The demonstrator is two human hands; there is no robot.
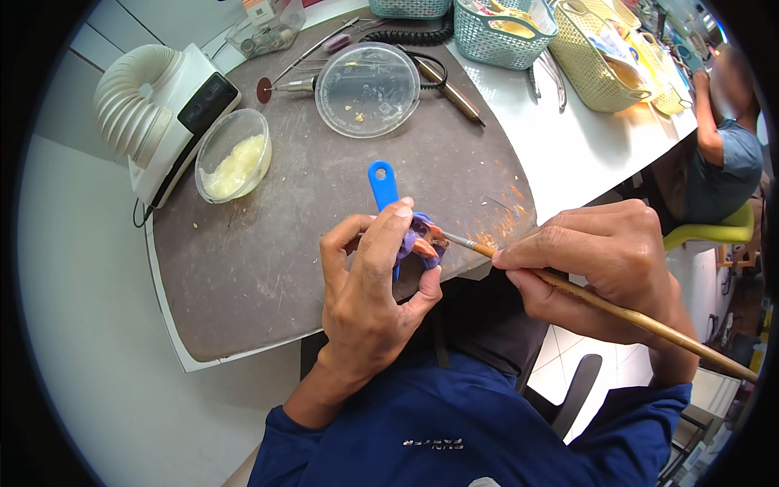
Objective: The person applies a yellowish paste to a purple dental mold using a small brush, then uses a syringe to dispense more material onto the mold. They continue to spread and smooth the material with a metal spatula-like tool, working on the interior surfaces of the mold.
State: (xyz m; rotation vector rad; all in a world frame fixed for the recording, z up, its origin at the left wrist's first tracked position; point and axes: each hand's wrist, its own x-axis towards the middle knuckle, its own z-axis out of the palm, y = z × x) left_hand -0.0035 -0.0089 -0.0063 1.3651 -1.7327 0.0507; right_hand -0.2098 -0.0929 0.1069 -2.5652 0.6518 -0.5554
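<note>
My left hand (369,280) is closed round a dental impression tray (383,185) with a blue handle pointing away from me. Purple material lines the tray, and orange-pink patches show on it. Between the thumb and fingers of my right hand (604,260) is a paintbrush (629,316) with a long wooden handle, which slants down to the right. The brush's metal ferrule reaches the tray's right side, and its tip touches or nearly touches the orange-pink part. My left fingers hide some of the tray. Both hands are over the front edge of the brown work mat (268,284).
Left lie a bowl of pale yellow lumps (235,158) and a white hose unit (166,122). Behind are a round plastic lid (365,93), a rotary handpiece with a disc (284,87) and a pointed tool (454,97). Baskets (507,45) stand far right; another person (722,162) sits beyond. Orange crumbs (499,223) are scattered nearby.
</note>
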